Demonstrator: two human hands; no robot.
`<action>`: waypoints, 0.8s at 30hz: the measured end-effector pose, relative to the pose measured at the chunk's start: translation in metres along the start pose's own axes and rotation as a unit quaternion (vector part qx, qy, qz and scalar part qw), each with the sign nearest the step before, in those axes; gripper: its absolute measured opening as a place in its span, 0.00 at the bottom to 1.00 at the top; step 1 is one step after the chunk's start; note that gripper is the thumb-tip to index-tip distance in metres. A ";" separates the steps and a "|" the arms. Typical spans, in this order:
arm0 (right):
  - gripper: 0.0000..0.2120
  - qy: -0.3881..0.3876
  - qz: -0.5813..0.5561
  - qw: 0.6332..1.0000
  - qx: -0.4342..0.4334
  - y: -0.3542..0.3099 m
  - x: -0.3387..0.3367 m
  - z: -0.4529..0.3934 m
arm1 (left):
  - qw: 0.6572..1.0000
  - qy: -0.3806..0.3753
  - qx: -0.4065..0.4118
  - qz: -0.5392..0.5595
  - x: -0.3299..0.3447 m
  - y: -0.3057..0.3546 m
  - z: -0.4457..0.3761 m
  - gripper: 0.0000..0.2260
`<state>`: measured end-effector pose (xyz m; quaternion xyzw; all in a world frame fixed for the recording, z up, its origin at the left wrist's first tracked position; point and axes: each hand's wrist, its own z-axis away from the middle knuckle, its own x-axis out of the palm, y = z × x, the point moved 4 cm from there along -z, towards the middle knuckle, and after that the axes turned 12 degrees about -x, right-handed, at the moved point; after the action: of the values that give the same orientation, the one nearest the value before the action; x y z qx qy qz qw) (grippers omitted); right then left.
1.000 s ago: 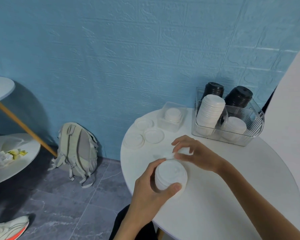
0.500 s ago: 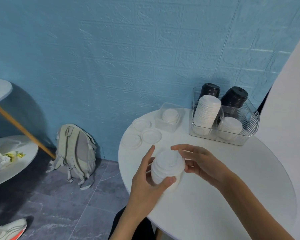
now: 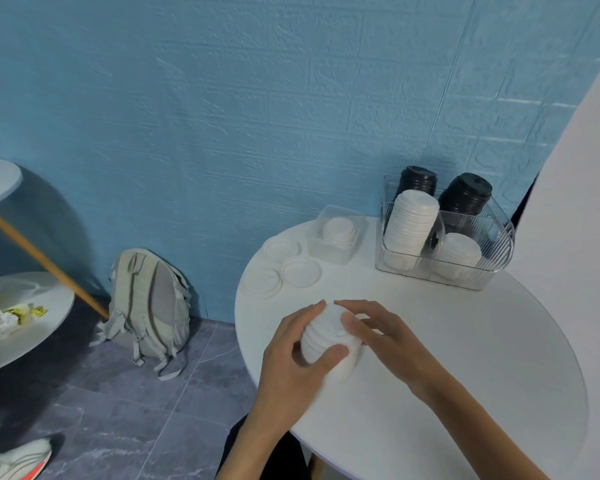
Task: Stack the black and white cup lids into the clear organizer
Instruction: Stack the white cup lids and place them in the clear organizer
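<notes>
A short stack of white lids [image 3: 326,341] is held over the near left part of the round white table [image 3: 465,375]. My left hand [image 3: 291,368] grips the stack from the left, thumb across its front. My right hand [image 3: 378,337] grips it from the right, fingers curled over the top. The clear organizer [image 3: 465,271] stands at the back right. It holds two stacks of black lids [image 3: 465,195] behind and two stacks of white lids [image 3: 409,223] in front.
Three loose white lids [image 3: 300,271] lie at the table's back left beside a small clear box [image 3: 336,244] with more white lids. A backpack [image 3: 149,303] leans on the blue wall. A second table [image 3: 14,306] stands far left.
The lid stack has tilted from upright onto its side between both hands. My right hand has closed over its top; my left hand still holds it.
</notes>
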<state>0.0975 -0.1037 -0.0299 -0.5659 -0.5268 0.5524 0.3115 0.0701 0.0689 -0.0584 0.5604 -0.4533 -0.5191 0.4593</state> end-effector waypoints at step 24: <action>0.17 -0.058 0.009 0.997 -0.049 0.002 0.008 -0.036 | 0.999 0.000 -0.027 0.040 0.000 -0.003 -0.005 0.24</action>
<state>0.1312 -0.0889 -0.0272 -0.5519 -0.5656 0.5605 0.2477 0.0750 0.0696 -0.0608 0.5292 -0.4613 -0.5120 0.4949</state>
